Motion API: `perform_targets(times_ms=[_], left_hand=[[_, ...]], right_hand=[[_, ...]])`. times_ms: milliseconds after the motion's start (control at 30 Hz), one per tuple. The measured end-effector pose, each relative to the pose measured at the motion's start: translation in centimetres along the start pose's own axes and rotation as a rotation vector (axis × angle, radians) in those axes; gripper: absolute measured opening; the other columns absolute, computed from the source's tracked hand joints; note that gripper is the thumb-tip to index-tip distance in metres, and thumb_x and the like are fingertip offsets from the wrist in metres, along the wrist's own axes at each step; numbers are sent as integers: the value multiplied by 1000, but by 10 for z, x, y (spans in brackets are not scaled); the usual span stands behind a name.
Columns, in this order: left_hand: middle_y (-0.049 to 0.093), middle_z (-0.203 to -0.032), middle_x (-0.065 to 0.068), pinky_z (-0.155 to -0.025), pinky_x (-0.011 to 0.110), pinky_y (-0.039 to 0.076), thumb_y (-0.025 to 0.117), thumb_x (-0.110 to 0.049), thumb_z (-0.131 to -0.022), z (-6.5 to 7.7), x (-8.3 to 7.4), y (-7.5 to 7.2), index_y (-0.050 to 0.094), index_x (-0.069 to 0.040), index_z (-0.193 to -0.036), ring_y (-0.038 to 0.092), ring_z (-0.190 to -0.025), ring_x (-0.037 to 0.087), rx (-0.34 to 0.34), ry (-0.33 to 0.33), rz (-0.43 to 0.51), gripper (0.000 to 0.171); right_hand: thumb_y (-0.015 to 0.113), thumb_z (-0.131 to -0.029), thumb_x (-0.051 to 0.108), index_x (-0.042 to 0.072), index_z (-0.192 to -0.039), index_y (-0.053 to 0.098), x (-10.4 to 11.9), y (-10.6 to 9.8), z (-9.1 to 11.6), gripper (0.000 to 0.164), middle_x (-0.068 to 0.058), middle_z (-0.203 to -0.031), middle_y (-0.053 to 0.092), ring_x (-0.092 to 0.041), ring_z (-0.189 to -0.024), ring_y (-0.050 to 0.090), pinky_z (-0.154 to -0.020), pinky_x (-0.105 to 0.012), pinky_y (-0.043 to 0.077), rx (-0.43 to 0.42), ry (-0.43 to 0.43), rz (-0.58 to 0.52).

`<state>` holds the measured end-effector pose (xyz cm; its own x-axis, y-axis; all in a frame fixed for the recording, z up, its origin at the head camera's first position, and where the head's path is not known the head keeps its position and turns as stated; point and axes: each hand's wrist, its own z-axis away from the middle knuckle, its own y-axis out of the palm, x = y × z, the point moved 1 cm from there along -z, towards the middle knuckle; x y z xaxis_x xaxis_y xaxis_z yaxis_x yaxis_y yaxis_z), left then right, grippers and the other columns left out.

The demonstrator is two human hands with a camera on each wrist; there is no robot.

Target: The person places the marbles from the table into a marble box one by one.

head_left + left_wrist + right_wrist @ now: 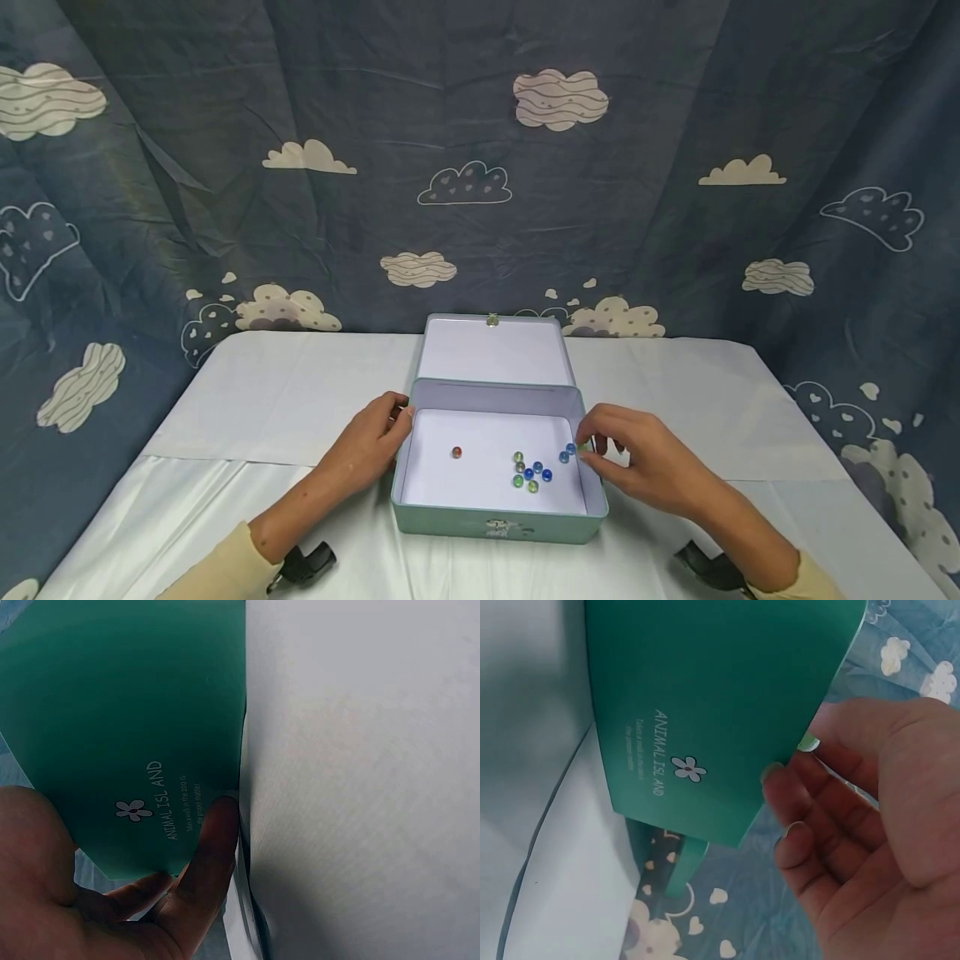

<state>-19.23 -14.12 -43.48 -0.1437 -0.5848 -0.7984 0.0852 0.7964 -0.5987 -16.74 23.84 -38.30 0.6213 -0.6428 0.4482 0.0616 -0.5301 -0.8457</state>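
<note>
A green tin box (498, 523) with a white inside stands on the table, its hinged lid (495, 350) laid back. Inside lie several glass marbles: blue, green and yellowish ones grouped right of the middle, and a red one (457, 452) by itself to the left. At the right rim my right hand (648, 458) pinches a small green marble (584, 447) between thumb and fingertips. Its green also shows in the right wrist view. My left hand (371, 442) rests against the tin's left side, its fingers (217, 832) touching the outer wall low down.
A white cloth (285, 400) covers the table. Behind it hangs a dark blue curtain (480, 100) printed with clouds. Black wrist straps (307, 567) show below both forearms. The tin's side wall carries the printed words "Animal Island" and a flower.
</note>
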Motion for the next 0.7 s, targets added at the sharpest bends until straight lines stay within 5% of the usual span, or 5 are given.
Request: perform_targets(times_ms=[233,467,700], left_hand=[[66,-120,11,-64,28,57,51,-34,-113,0,0,0,59,-2,-139,64,-90,15,2,2,2,42],[66,-120,12,-63,28,58,51,-32,-113,-1,-1,0,59,-2,-139,65,-91,16,6,4,9,41],[67,-122,12,-63,28,58,51,-34,-113,-2,0,-1,59,-2,-139,66,-90,16,26,2,20,42]], right_hand=[[83,-92,8,26,-105,72,0,1,0,25,12,-100,67,-7,-85,59,-61,-25,56,15,1,8],[85,-88,2,30,-102,69,-7,-3,0,35,19,-98,63,-7,-82,58,-59,-21,53,-86,-20,38],[83,-88,1,24,-101,71,-18,-9,2,28,19,-96,64,-8,-80,59,-63,-24,53,-175,1,116]])
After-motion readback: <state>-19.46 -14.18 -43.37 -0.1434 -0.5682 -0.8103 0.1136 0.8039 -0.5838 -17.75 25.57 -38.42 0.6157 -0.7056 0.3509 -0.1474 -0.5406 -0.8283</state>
